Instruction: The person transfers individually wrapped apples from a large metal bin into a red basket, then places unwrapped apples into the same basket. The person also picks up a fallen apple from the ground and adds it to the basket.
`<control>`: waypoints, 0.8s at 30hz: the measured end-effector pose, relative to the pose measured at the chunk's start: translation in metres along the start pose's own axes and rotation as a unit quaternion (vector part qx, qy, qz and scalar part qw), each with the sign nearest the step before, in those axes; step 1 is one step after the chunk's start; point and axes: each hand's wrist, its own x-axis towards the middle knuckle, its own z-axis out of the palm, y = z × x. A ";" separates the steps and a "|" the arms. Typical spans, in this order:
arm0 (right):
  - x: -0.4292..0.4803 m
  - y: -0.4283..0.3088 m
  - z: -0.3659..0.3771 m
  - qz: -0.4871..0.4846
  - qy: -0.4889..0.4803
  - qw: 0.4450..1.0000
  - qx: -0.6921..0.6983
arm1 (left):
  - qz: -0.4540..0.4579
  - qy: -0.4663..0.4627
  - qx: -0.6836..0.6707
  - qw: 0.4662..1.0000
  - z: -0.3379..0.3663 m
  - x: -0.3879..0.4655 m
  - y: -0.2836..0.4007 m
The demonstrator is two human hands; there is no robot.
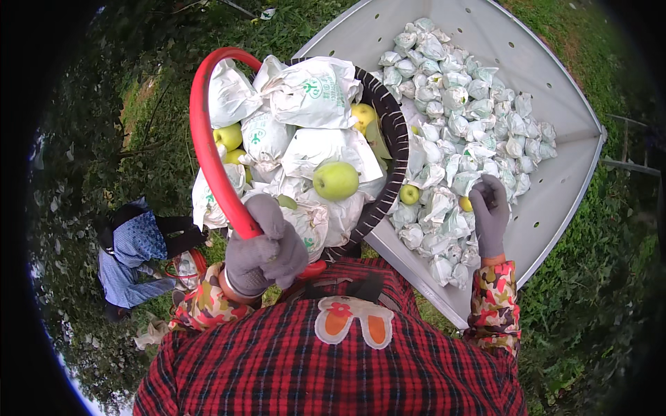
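Note:
My left hand (268, 249), in a grey knit glove, is closed around the red handle (200, 130) of a basket. The basket's dark rim (399, 140) is wrapped with pale stitching. Inside are white paper-bagged fruits (312, 93), heaped to the top. A bare green apple (336, 181) lies on the pile, with yellow-green apples (228, 137) among the bags at the left. My right hand (490, 210), gloved too, hovers over the heap in the metal bin with bent fingers and nothing visible in it. Just left of its fingertips is a yellow apple (465, 204).
A grey metal bin (551, 218) with small holes holds many bagged fruits (458, 125) and a bare apple (409, 194). At left, a person (135, 249) bends beside a red-handled basket (186, 266). Leafy trees (67, 208) and grass (567, 307) surround us.

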 end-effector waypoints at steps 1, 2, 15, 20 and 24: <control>0.012 -0.053 0.019 -0.062 -0.069 0.995 -0.025 | 0.006 0.038 -0.007 0.999 0.004 -0.002 -0.002; 0.027 -0.098 0.048 -0.135 -0.124 0.980 -0.080 | 0.005 0.055 0.009 0.998 0.006 -0.004 -0.002; 0.111 -0.215 0.270 -0.275 -0.377 0.777 -0.422 | -0.018 0.067 0.002 0.998 0.009 -0.015 0.002; 0.126 -0.202 0.219 -0.185 -0.317 0.926 -0.090 | 0.018 0.038 -0.006 0.999 -0.005 -0.017 -0.002; 0.120 -0.131 0.067 -0.009 -0.228 0.899 0.373 | 0.047 -0.085 0.001 0.995 -0.022 -0.014 -0.003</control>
